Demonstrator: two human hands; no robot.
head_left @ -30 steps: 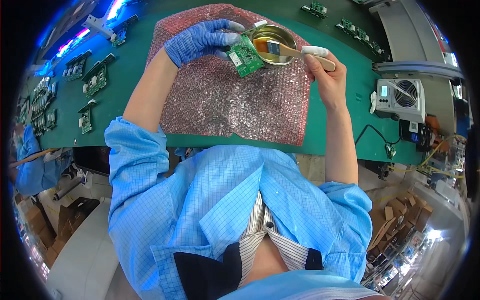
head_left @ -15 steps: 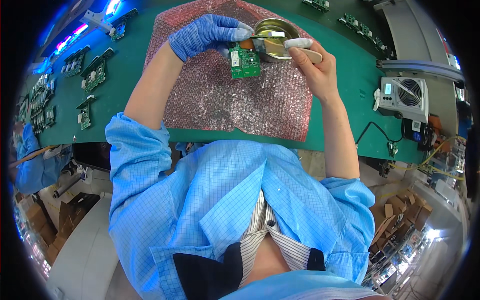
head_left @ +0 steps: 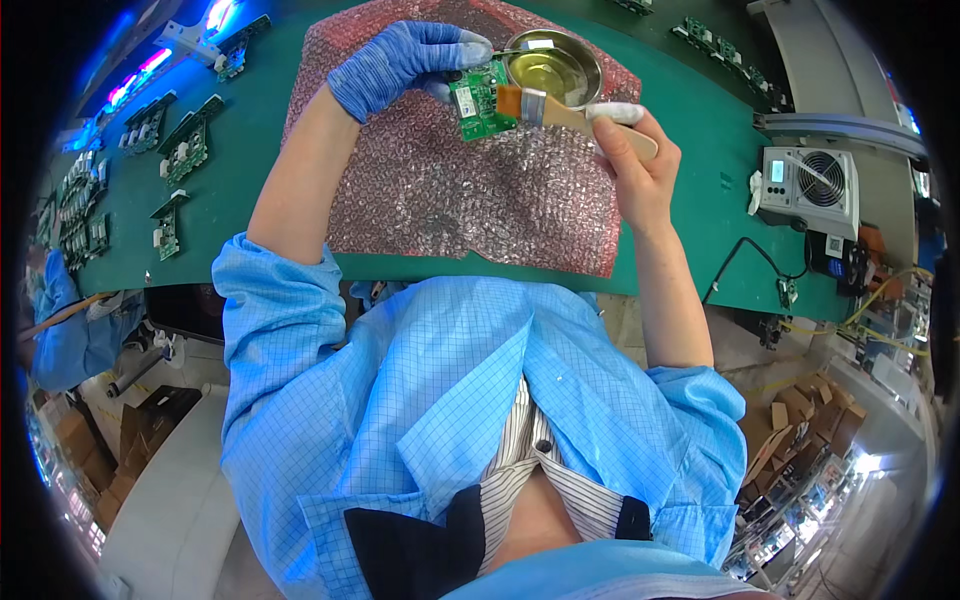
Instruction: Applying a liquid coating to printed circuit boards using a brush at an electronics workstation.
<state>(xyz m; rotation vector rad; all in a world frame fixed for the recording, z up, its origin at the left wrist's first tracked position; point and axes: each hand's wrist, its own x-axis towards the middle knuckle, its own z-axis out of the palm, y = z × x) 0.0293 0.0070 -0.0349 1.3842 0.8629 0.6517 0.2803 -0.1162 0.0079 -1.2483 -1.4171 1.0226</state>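
My left hand [head_left: 395,65], in a blue glove, holds a small green circuit board [head_left: 478,100] by its upper edge above a pink bubble-wrap sheet [head_left: 450,190]. A flat brush with a wooden handle [head_left: 560,110] is gripped in my right hand [head_left: 630,155], which has white finger cots on the fingertips. The brush's orange bristles rest against the right side of the board. Just behind them stands a round metal bowl [head_left: 553,65] with yellowish liquid.
The bubble wrap lies on a green bench mat [head_left: 250,200]. Several more green circuit boards [head_left: 180,145] lie in rows at the left. A small grey fan unit [head_left: 808,190] with a cable sits at the right. Another person's blue sleeve [head_left: 60,320] shows at the far left.
The brush has come out of the bowl and down onto the circuit board. My left hand has kept its hold on the board, shifting it slightly.
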